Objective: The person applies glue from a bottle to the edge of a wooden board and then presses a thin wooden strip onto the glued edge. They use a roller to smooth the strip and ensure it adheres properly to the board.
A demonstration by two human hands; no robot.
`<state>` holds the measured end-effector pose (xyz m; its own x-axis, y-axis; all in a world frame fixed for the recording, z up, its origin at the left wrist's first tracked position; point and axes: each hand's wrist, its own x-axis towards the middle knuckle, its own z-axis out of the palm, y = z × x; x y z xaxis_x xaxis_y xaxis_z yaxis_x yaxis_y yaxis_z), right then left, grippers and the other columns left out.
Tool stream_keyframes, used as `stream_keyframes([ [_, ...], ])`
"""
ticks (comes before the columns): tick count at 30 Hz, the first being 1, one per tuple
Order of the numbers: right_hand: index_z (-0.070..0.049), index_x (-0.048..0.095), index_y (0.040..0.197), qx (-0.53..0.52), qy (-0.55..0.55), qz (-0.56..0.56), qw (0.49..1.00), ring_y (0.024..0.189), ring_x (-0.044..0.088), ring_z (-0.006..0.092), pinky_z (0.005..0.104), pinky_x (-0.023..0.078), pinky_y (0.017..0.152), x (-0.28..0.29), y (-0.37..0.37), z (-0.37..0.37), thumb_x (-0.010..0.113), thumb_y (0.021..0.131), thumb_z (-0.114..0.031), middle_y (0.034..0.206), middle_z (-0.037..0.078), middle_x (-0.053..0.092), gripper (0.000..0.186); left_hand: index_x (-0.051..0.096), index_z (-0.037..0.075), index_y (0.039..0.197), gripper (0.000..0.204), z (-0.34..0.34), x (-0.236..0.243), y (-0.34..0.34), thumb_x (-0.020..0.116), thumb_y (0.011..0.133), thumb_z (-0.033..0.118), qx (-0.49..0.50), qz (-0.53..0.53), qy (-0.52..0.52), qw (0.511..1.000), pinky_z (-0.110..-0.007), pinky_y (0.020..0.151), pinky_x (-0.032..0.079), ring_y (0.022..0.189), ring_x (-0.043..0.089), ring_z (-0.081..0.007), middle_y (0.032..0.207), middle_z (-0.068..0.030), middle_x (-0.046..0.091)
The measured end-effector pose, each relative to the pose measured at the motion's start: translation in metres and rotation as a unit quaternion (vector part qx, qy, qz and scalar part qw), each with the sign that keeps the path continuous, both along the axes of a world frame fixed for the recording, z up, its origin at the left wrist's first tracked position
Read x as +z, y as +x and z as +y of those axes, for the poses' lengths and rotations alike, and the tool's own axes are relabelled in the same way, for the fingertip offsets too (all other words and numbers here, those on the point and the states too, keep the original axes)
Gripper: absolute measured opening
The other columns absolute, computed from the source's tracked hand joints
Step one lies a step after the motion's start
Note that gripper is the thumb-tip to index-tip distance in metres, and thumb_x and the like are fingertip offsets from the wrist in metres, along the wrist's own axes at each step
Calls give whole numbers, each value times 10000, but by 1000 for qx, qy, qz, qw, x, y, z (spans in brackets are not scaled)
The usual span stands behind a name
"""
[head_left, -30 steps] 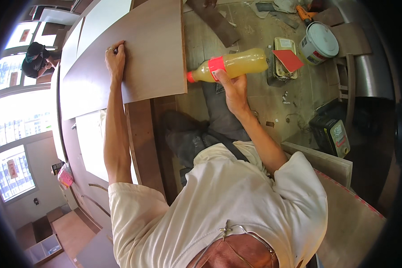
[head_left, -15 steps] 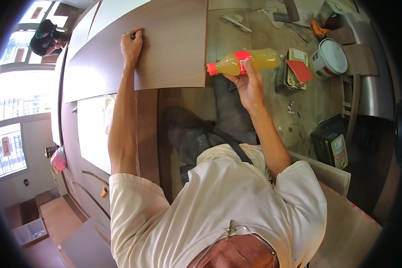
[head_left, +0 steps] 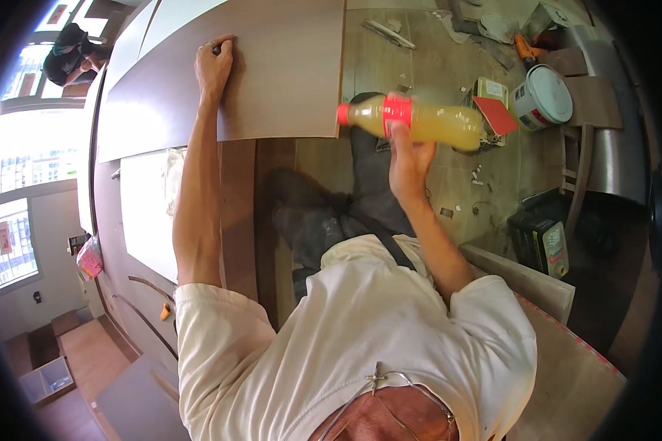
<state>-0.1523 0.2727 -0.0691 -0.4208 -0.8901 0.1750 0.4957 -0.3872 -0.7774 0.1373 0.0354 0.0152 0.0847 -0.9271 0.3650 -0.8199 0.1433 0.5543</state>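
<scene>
My right hand (head_left: 409,163) grips a plastic bottle (head_left: 448,125) of yellow liquid with a red label and red cap. The bottle is slightly blurred and lies sideways, its cap pointing left beside the edge of a brown wood panel (head_left: 287,88). On that panel rests my left hand (head_left: 215,67), fingers curled and pinched together. A small dark spot shows between thumb and fingers; what it is, I cannot make out.
On the right stand a white bucket (head_left: 542,95), an opened tin with a red sheet (head_left: 495,115) on it, and a dark can (head_left: 548,246). An orange-handled tool (head_left: 524,51) lies behind. A person in dark clothes (head_left: 70,59) is at the far left.
The bottle's base has swung toward me and to the right, and my right hand has shifted slightly left. My left hand stays at the same place on the panel.
</scene>
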Motion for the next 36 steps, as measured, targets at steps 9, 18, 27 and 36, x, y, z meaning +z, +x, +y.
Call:
stream_keyframes([
  [9, 15, 358, 1424, 22, -31, 35, 999, 1253, 541, 252, 362, 423, 1064, 1, 1, 24, 592, 975, -107, 1366, 231, 538, 520, 748, 115, 1132, 315, -7, -11, 13, 575, 925, 277, -11, -64, -43, 997, -354, 885, 509, 975, 664, -244, 1072, -125, 721],
  [18, 17, 456, 1331, 25, 25, -77, 996, 1203, 557, 233, 357, 427, 1047, -3, 8, 27, 640, 943, -90, 1306, 175, 584, 442, 772, 139, 1058, 279, -9, -13, 13, 602, 893, 287, -9, -26, -35, 999, -390, 901, 490, 986, 629, -275, 1027, -150, 684],
  [27, 12, 426, 1353, 49, 24, -100, 994, 1214, 552, 239, 380, 437, 1046, 0, 6, 26, 656, 941, -104, 1321, 187, 568, 486, 771, 119, 1058, 289, -10, -11, 13, 600, 890, 280, -15, -35, -46, 998, -378, 882, 498, 962, 645, -264, 1055, -151, 697],
  [36, 6, 420, 1355, 47, 12, -106, 993, 1219, 548, 244, 397, 415, 1074, 4, 0, 21, 673, 936, -122, 1318, 193, 567, 506, 770, 127, 1065, 282, -6, -9, 9, 599, 897, 275, -17, -22, -32, 999, -376, 898, 498, 973, 646, -262, 1066, -133, 702],
])
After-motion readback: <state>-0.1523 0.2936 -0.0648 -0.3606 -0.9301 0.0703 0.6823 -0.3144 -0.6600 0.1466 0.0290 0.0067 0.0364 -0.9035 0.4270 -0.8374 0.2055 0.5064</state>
